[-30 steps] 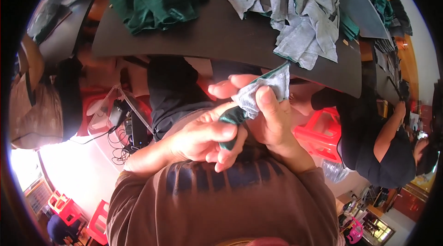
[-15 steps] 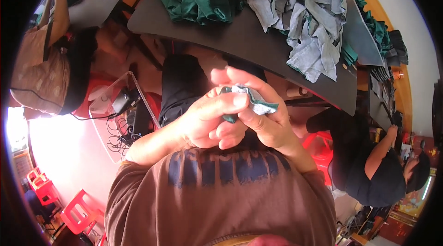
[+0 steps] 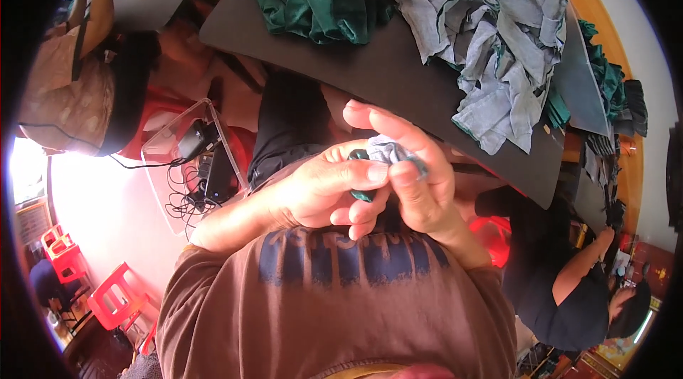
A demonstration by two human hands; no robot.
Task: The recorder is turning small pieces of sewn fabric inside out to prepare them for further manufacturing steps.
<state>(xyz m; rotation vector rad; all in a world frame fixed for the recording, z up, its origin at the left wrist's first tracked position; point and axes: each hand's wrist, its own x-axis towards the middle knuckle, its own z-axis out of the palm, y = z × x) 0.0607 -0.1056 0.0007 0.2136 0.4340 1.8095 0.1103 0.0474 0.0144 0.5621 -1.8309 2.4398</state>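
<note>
In front of my chest, a small piece of cloth [image 3: 385,150], pale grey on one side and dark green on the other, is bunched between both my hands. My left hand [image 3: 329,183] pinches it under the thumb, with a green fold showing below. The thumb and fingers of my right hand [image 3: 425,183] close on its other end, thumb tip nearly meeting the left thumb; the upper fingers stretch out above the cloth. Beyond my hands, a heap of grey cloth strips [image 3: 491,59] with green edges lies on the dark table [image 3: 405,87], beside a shiny green cloth pile [image 3: 309,2].
A clear plastic bin [image 3: 160,190] with black adapters and cables stands at left. Co-workers sit at left [image 3: 64,102] and right [image 3: 555,272]. More green cloth [image 3: 601,70] lies at the far right. Red chairs [image 3: 114,301] stand lower left.
The cloth has become more bunched, its grey side turned and gathered between the thumbs. My right fingers have shifted slightly over it. The view has turned a little, moving the table within it.
</note>
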